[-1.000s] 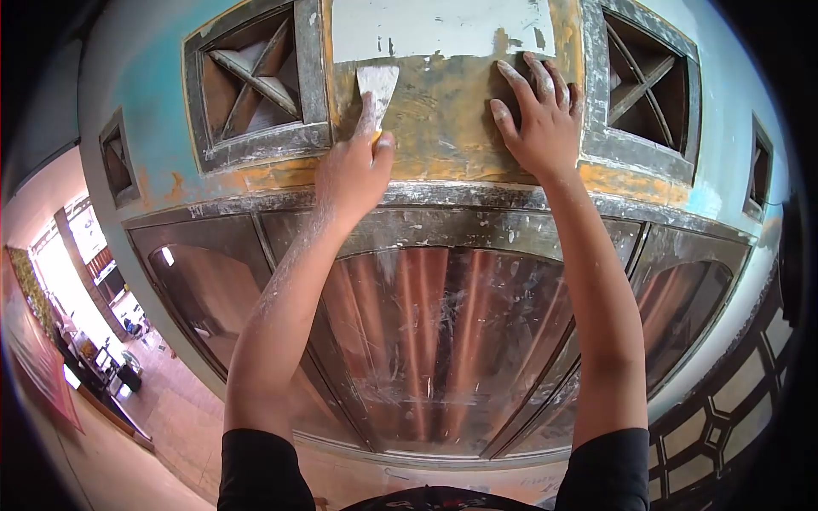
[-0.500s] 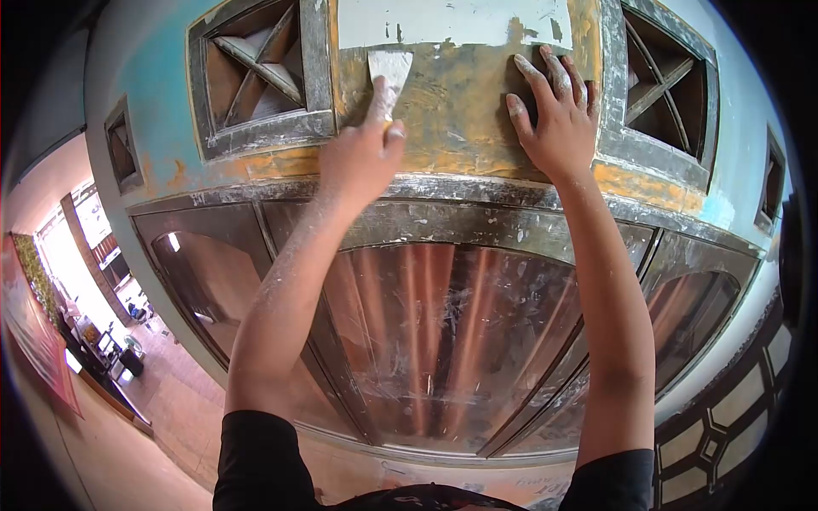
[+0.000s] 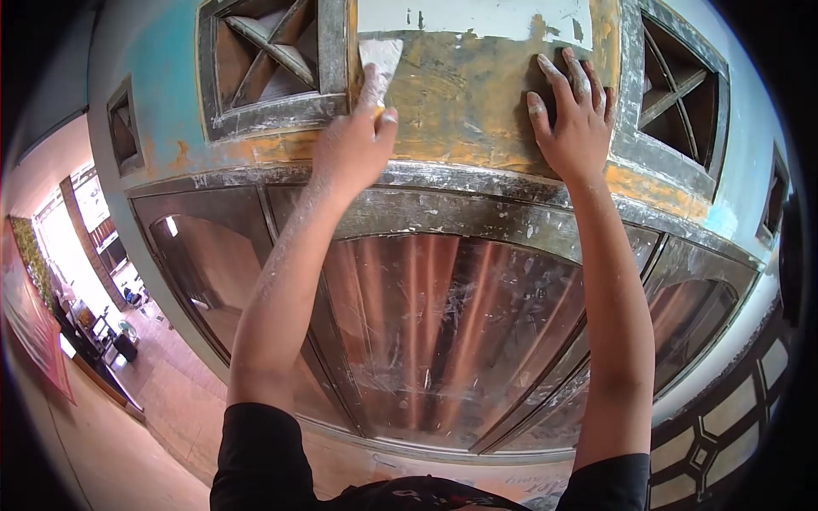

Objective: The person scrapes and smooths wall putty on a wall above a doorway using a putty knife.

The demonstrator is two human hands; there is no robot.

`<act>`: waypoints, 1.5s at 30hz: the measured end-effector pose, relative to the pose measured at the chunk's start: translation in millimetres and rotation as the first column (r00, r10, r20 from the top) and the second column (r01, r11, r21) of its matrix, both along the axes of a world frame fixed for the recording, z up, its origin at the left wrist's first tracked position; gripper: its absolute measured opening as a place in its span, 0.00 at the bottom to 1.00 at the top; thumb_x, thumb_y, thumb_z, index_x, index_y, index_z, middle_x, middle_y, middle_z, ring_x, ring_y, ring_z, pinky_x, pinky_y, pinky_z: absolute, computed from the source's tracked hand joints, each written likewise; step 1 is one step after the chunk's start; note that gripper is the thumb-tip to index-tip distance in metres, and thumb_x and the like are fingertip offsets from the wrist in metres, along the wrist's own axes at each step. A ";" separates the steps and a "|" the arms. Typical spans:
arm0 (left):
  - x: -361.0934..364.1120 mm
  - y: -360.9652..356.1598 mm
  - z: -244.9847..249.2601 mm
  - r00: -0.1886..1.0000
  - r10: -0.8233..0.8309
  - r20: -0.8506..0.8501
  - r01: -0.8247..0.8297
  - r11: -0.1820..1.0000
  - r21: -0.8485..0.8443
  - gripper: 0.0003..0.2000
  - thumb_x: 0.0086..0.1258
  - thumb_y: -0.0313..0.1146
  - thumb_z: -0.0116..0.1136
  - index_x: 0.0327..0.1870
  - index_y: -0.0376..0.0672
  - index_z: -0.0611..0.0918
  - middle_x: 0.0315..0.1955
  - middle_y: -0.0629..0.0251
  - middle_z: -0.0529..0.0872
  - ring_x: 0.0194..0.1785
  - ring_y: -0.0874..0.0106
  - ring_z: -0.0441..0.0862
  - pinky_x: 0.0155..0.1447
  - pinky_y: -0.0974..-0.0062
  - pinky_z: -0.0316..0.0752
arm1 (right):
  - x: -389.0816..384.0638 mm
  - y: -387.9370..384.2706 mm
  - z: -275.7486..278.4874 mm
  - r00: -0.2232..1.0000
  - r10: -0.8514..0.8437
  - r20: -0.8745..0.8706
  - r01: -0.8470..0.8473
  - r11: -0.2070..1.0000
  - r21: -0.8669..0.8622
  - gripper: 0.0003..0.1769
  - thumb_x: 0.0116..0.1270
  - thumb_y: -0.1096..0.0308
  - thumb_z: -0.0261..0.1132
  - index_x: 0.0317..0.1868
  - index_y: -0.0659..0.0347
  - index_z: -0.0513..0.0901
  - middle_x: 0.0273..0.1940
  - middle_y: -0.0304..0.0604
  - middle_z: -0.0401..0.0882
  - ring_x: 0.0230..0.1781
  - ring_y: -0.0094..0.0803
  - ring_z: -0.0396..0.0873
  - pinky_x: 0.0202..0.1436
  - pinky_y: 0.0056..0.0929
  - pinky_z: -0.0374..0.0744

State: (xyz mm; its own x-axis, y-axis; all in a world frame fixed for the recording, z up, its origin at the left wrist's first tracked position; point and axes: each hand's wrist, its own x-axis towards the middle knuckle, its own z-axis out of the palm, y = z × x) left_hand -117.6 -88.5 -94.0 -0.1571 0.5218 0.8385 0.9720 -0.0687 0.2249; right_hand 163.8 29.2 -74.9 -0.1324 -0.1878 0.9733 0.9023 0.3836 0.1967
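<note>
My left hand is closed round the handle of a putty knife, its index finger stretched along the blade. The whitish blade points up and lies against the left part of a mottled brown and ochre wall panel, just below a white-coated band. My right hand rests on the right part of the same panel with fingers spread, holding nothing. Pale dust or paste coats its fingertips. Most of the knife's handle is hidden in my left fist.
Wooden vents with crossed bars flank the panel. Below runs a paint-flecked wooden frame over a glass window with reddish curtains behind it. At the left, a bright opening shows a tiled floor. A patterned metal grille stands lower right.
The putty knife and my left hand have moved left and slightly up on the panel, nearer its left edge. My right hand stays spread on the panel while the view shifts a little.
</note>
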 end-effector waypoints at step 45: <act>-37.2 9.6 11.4 0.672 -0.673 0.309 0.716 0.698 -0.037 0.44 0.74 0.38 0.58 0.87 0.56 0.47 0.69 0.53 0.76 0.39 0.78 0.78 0.29 0.76 0.79 | 6.7 1.0 -28.6 0.996 -0.076 -0.040 0.074 0.995 -0.064 0.30 0.76 0.48 0.56 0.77 0.33 0.72 0.82 0.36 0.62 0.83 0.47 0.56 0.84 0.59 0.47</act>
